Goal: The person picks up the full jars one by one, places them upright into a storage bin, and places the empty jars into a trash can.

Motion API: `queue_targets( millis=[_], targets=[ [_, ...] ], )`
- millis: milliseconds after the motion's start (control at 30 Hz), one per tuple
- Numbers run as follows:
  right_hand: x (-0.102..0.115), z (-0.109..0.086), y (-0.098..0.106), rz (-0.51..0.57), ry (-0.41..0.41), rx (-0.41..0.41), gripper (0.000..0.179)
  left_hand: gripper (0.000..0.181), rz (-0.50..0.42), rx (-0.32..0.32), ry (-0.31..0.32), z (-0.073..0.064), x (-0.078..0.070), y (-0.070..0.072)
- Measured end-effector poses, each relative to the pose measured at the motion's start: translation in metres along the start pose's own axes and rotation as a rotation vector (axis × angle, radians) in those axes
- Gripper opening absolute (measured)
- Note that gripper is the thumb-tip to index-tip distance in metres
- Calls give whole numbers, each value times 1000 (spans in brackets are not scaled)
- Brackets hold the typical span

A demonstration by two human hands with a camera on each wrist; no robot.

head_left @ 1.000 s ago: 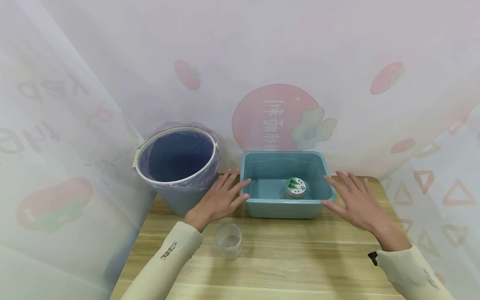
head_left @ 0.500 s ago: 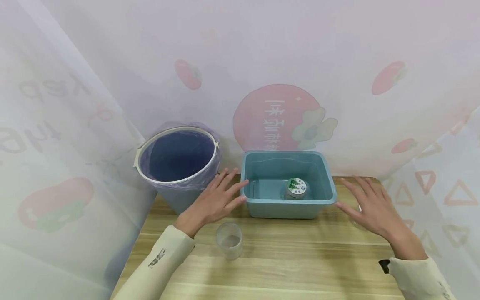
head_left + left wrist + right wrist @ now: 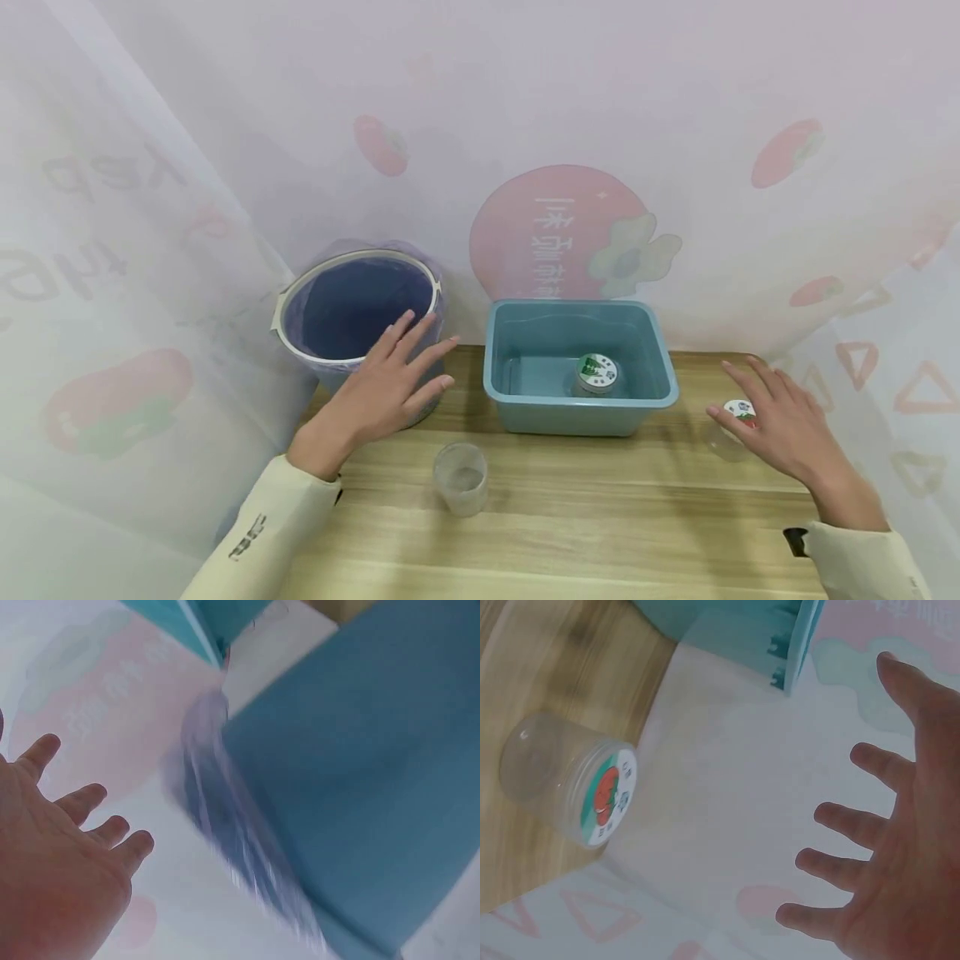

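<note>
In the head view my left hand (image 3: 371,396) hangs with spread fingers in front of the blue trash bin (image 3: 337,375), holding nothing. My right hand (image 3: 787,425) is over the table's right side, fingers apart and nothing in them. Below it stands a clear jar (image 3: 551,769) with a red-and-green picture on its lid (image 3: 611,799), partly hidden by the hand in the head view. Between the hands sits a blue plastic basin (image 3: 577,419). Inside it lies a jar with a green-and-white lid (image 3: 597,372). A clear cup (image 3: 461,482) stands nearer the front.
The bin has a white rim ring (image 3: 438,292) and a thin purple liner bag. Everything stands on a wooden table (image 3: 585,517). A white printed curtain (image 3: 570,83) hangs behind it and down both sides.
My left hand has moved left from the basin's edge toward the bin. My right hand has shifted right, away from the basin, and the jar there now shows. The cup and basin stay put.
</note>
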State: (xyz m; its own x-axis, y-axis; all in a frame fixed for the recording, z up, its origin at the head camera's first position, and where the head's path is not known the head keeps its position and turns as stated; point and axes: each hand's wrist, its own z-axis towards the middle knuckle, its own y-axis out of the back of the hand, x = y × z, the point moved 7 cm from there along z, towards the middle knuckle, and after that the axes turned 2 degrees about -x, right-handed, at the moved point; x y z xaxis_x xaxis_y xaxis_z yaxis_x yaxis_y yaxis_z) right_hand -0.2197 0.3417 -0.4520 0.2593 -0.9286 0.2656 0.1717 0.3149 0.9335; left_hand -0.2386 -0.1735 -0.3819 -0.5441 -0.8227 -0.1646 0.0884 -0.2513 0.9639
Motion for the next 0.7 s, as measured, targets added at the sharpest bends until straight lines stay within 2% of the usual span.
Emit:
queue_targets(
  millis=[233, 500, 567, 700],
  targets=[
    [-21, -6, -7, 35, -60, 40, 81, 60, 42, -39, 44, -16, 28, 28],
    [-41, -3, -18, 44, -84, 57, 79, 59, 31, -76, 140, -47, 70, 50],
    [-47, -3, -22, 54, -97, 69, 79, 60, 24, -68, 167, -54, 81, 52],
    [-59, -4, -32, 72, -113, 103, 80, 63, 11, -12, 228, -68, 101, 52]
  ],
)
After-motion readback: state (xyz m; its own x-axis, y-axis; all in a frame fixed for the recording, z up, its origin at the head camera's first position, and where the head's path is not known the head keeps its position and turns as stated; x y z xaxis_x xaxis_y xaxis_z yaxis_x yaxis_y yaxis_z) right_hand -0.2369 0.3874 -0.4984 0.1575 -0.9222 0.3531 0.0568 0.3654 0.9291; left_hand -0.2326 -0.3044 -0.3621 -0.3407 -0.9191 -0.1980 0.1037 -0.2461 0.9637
